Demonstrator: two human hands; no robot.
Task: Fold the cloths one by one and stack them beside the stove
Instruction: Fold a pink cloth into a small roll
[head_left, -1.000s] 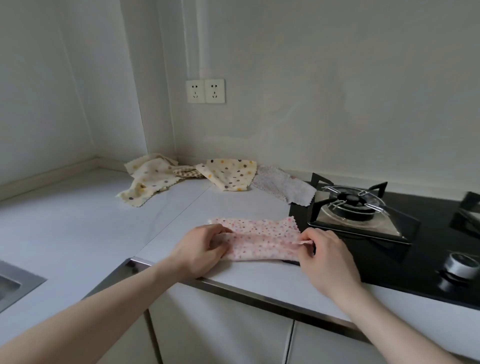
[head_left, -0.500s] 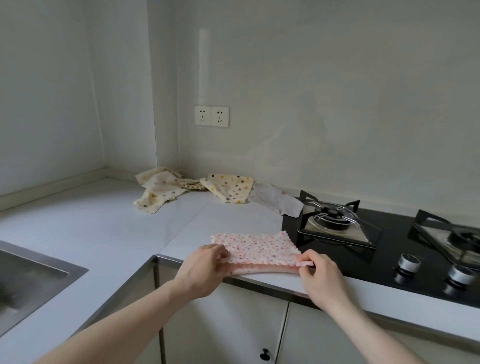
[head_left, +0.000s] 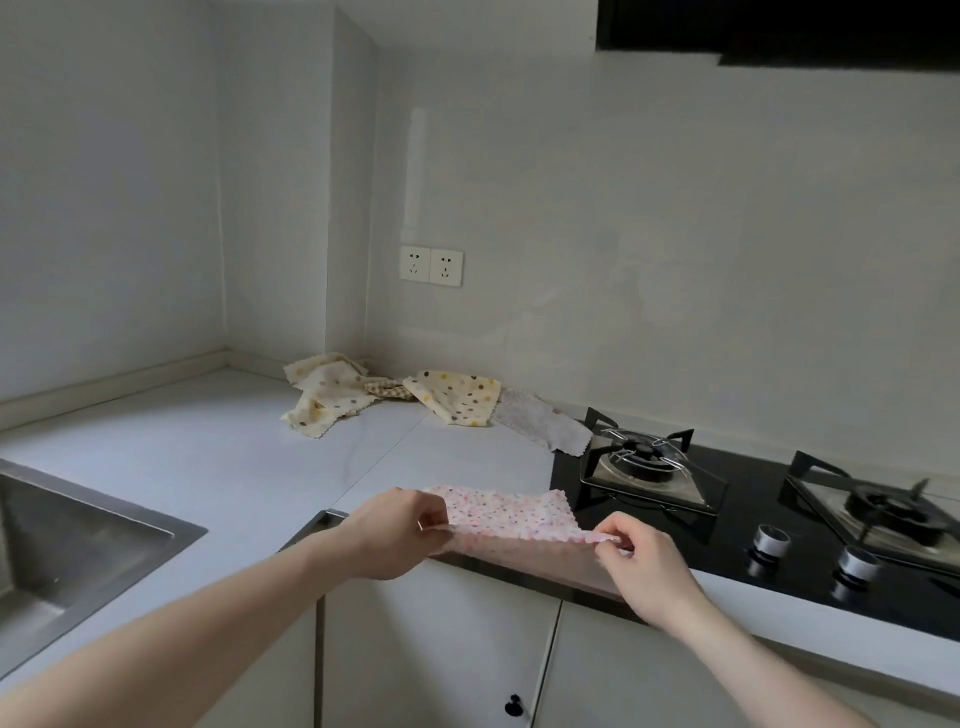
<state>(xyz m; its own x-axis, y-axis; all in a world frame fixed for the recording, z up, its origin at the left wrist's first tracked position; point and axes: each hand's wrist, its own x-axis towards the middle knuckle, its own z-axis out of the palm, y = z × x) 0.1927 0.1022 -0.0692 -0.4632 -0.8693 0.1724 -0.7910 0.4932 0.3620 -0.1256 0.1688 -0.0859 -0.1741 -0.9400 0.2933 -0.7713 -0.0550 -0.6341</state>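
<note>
A pink dotted cloth (head_left: 511, 512) lies at the counter's front edge, just left of the black stove (head_left: 737, 514), and its near part hangs over the edge. My left hand (head_left: 395, 530) pinches its near left corner. My right hand (head_left: 641, 564) pinches its near right corner. Both corners are lifted slightly off the counter. Several loose cloths lie at the back by the wall: a cream dotted cloth (head_left: 324, 397), a yellow dotted cloth (head_left: 457, 397) and a grey cloth (head_left: 545, 426) touching the stove's corner.
A steel sink (head_left: 78, 540) is set into the white counter (head_left: 218, 457) at the left. The stove has two burners (head_left: 647, 460) and two knobs (head_left: 771, 540). Wall sockets (head_left: 431, 266) sit above the cloths. Cabinet doors are below.
The pink cloth has been drawn toward me to the counter's edge, its near part now hanging over. The camera has risen and pulled back, showing more wall and the sink.
</note>
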